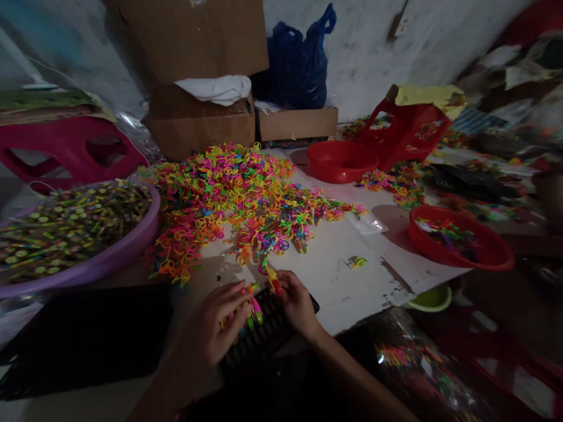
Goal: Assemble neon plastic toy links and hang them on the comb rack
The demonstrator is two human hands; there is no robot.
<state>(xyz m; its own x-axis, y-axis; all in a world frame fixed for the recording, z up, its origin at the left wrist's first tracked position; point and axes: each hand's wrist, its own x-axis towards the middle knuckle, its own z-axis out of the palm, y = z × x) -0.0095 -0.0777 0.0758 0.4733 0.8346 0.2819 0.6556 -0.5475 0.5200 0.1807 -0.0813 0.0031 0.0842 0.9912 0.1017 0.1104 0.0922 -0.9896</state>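
Observation:
My left hand [222,322] curls around several small colourful plastic pieces [255,310], pink, green and orange, above a black slotted tray [264,343]. Between the fingertips of my right hand [297,299] is a small yellow and red plastic piece [275,282], over the tray's far edge. The tray lies close to my body, and my hands cover part of it. Just beyond my hands, a large heap of bright plastic pieces [237,193] spreads over the white tabletop [343,293]. One loose yellow-green piece [358,261] lies to the right.
A purple basin [149,228] full of slim colourful sticks stands at left, beside stacked black trays [97,340]. Two red basins [343,161] [501,255] and a red stool [387,132] are at right. Cardboard boxes [202,120] and a blue bag [299,67] stand at the back.

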